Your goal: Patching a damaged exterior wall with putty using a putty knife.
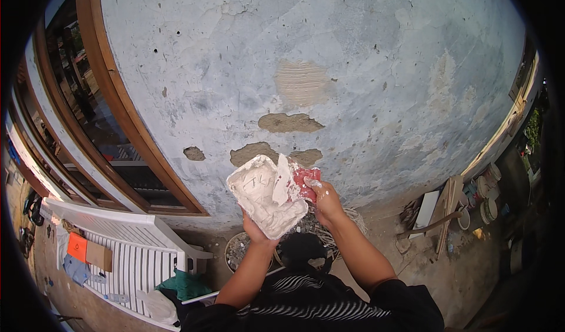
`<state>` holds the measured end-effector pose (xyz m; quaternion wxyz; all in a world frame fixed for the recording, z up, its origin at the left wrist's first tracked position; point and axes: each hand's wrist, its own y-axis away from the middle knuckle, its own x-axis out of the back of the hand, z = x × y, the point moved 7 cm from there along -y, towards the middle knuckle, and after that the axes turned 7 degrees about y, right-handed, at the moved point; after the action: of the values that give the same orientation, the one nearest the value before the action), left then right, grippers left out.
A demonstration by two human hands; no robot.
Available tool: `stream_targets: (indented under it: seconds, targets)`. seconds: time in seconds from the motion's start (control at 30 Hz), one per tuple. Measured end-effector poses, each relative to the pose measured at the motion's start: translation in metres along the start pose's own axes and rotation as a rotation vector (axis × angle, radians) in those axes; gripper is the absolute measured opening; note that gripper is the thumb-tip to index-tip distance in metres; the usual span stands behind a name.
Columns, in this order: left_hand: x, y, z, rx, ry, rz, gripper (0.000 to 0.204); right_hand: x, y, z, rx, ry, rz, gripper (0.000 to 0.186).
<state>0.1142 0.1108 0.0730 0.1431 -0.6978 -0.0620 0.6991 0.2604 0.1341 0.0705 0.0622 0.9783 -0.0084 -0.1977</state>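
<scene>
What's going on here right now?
A person's left hand holds up a white tray of pale paste. The right hand grips a red spreader, smeared with paste, at the tray's right side. Both are in front of a worn pale-blue wall. On it, a beige patch shows combed ridges; below that, several rough grey-brown patches lie exposed. A white slatted bench stands to the left.

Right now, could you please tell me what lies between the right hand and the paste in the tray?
In the head view, a red scraper lies between them: the right hand grips it, and pale paste coats its end nearest the tray.
</scene>
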Motion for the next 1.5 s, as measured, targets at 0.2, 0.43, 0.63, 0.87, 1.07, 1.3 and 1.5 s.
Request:
stream_targets:
  seconds: [0.2,0.43,0.63,0.87,1.07,1.3,1.5]
  targets:
    - [0.024,0.007,0.007,0.008,-0.06,0.141,0.067,-0.006,-0.002,0.006,-0.043,-0.062,0.03,0.023]
    - [0.018,0.012,0.003,0.072,-0.047,0.085,0.066,0.006,-0.018,0.012,-0.027,-0.003,0.054,0.023]
    - [0.022,0.017,0.005,0.068,-0.04,0.081,0.067,0.009,-0.018,0.0,-0.03,0.006,0.132,0.017]
    - [0.045,0.028,0.01,0.115,-0.081,0.074,0.066,0.024,-0.024,-0.032,0.141,0.031,0.188,0.017]
    - [0.055,0.024,0.018,0.121,-0.18,0.132,0.082,0.013,-0.006,-0.074,0.316,0.047,0.126,0.02]
    - [0.02,0.014,0.016,0.087,-0.053,0.177,0.068,-0.017,0.025,-0.109,0.553,0.322,0.04,0.022]
    - [0.016,-0.005,0.026,0.02,-0.01,0.27,0.061,-0.06,0.075,-0.125,1.382,1.286,0.013,0.029]
